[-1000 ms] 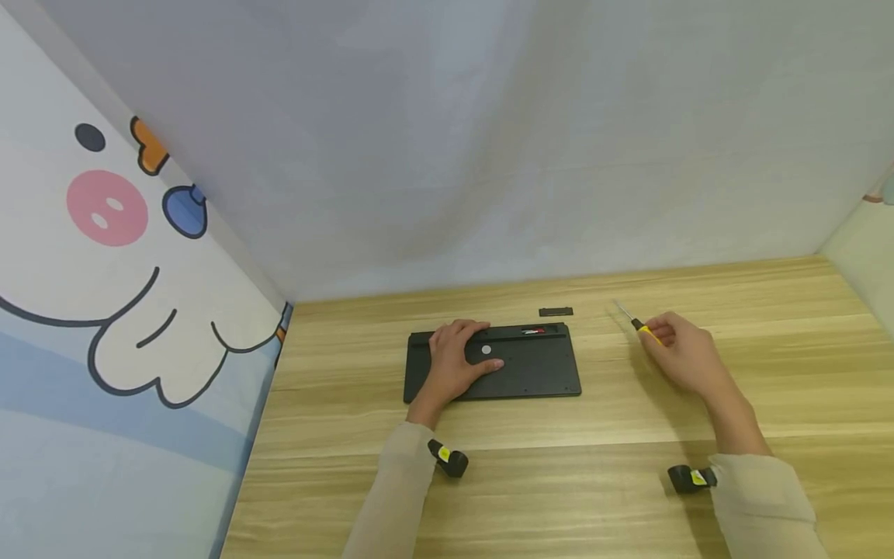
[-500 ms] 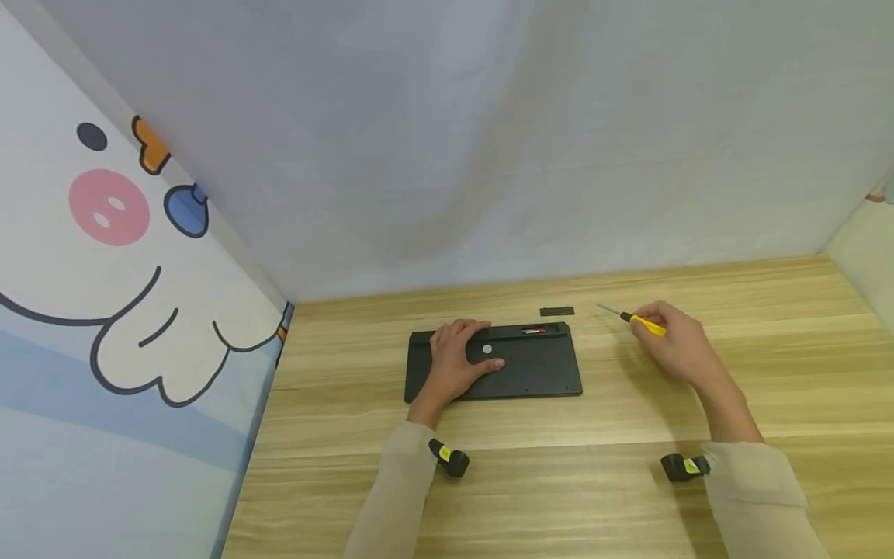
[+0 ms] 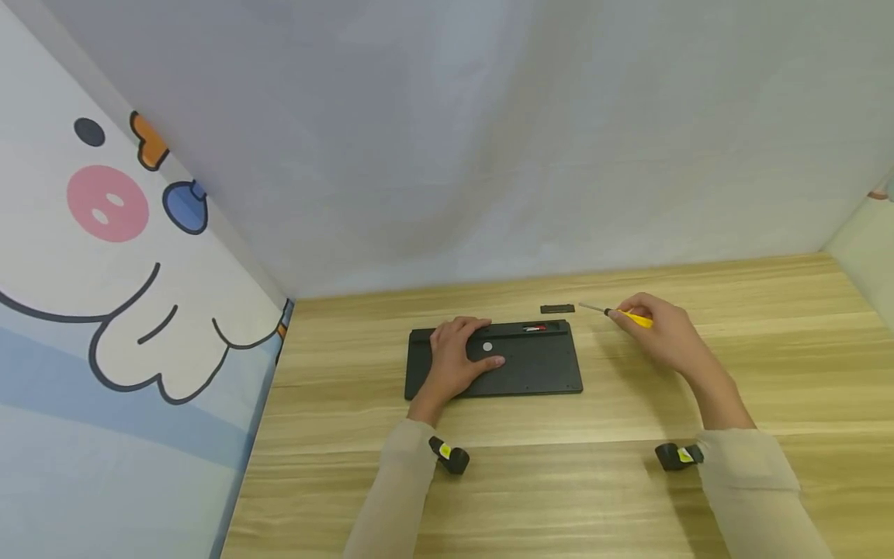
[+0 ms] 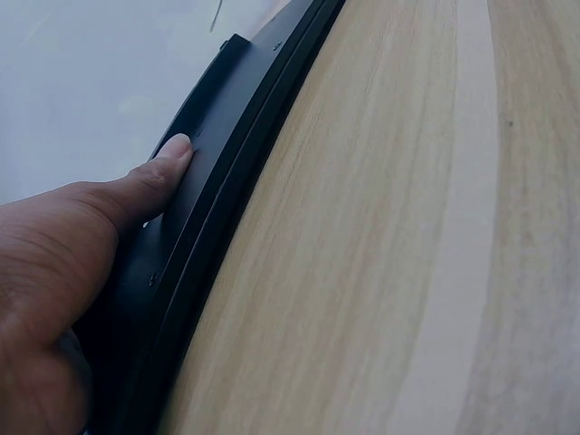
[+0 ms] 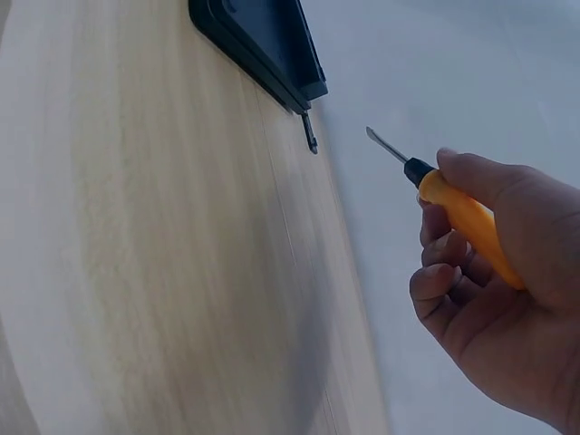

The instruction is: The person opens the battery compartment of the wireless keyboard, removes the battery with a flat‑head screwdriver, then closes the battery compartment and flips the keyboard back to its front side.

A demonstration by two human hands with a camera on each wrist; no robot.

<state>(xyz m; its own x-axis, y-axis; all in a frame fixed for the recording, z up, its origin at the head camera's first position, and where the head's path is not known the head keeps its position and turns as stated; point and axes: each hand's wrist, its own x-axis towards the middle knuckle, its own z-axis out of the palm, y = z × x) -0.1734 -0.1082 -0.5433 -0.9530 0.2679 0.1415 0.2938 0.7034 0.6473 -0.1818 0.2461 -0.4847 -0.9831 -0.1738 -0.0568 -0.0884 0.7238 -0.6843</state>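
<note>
A black keyboard (image 3: 534,373) lies underside up on the wooden table, with a round white sticker (image 3: 487,347) on it. My left hand (image 3: 454,361) rests spread on its left half, thumb (image 4: 174,152) pressed against the underside and fingers by the far edge. At the far right, an uncovered compartment shows a red and silver battery (image 3: 535,328). A small black battery cover (image 3: 557,309) lies just behind the keyboard. My right hand (image 3: 660,334) grips a yellow-handled screwdriver (image 5: 476,227) above the table, its tip pointing left, close to the cover's right end.
The wooden table (image 3: 559,497) ends at a pale wall (image 3: 545,155) behind the keyboard. A wall panel (image 3: 140,326) with a cartoon print stands along the left side. Each wrist bears a small black camera (image 3: 455,461).
My right hand has moved left and slightly away from me, turning the screwdriver flatter and bringing its tip near the battery cover. The left hand and keyboard stay put.
</note>
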